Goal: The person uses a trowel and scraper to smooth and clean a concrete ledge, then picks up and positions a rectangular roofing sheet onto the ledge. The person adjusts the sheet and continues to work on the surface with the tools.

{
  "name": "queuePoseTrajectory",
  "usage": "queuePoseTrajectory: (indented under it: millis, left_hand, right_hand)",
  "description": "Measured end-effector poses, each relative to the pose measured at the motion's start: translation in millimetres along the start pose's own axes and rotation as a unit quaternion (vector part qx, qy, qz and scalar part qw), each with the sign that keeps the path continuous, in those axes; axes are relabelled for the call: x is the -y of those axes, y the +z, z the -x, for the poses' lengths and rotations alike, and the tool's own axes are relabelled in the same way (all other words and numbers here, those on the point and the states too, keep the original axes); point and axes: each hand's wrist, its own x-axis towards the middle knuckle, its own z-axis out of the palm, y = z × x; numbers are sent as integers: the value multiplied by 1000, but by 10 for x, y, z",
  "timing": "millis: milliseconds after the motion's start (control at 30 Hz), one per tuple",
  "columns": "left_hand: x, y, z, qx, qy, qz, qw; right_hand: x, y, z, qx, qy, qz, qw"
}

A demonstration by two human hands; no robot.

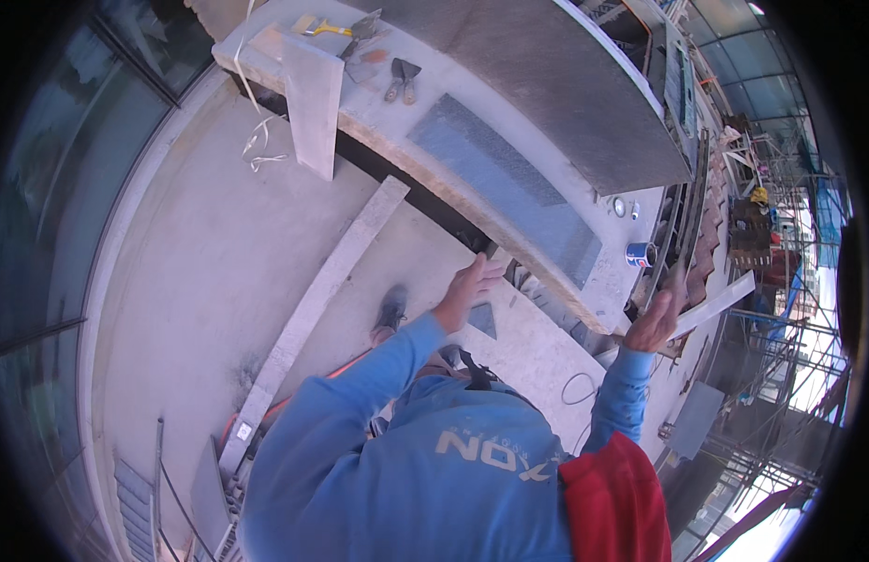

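I look down over my blue sweatshirt at a long curved concrete ledge (pixel 584 281). My left hand (pixel 470 284) is stretched out, fingers straight, its tips against the front edge of the ledge beside a grey stone slab (pixel 509 178) lying on top. My right hand (pixel 655 321) is raised at the ledge's right end, back toward me, fingers up against the edge near a pale plank (pixel 725 300). Whether those fingers grip anything is hidden. My shoe (pixel 390 312) stands on the concrete floor below.
A long pale stone strip (pixel 313 309) lies on the floor, and an upright slab (pixel 315 98) leans on the ledge. Two trowels (pixel 403 81), a yellow-handled tool (pixel 330 28) and a blue can (pixel 640 254) sit on top. A large dark slab (pixel 566 84) lies behind; scaffolding (pixel 781 309) at right.
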Motion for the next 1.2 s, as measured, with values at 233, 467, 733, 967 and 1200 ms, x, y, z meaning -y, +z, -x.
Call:
queuePoseTrajectory:
  millis: [233, 467, 733, 967, 1200]
  left_hand:
    - [-134, 1060, -165, 115, -98, 170, 974]
    - [-982, -36, 178, 84, 121, 61, 987]
    - [-1422, -1169, 986, -309, 221, -65, 923]
    - [23, -121, 970, -246, 133, -25, 960]
    - [1950, 1781, 801, 11, 130, -412, 902]
  right_hand:
    - [556, 952, 745, 280, -213, 24, 936]
    - [-1915, -18, 2951, 502, 406, 226, 729]
    - [-2150, -795, 5027, 333, 597, 184, 706]
    - [-2045, -954, 5068, 190, 610, 29, 769]
    - [-2700, -2219, 6809, 11, 676, -62, 734]
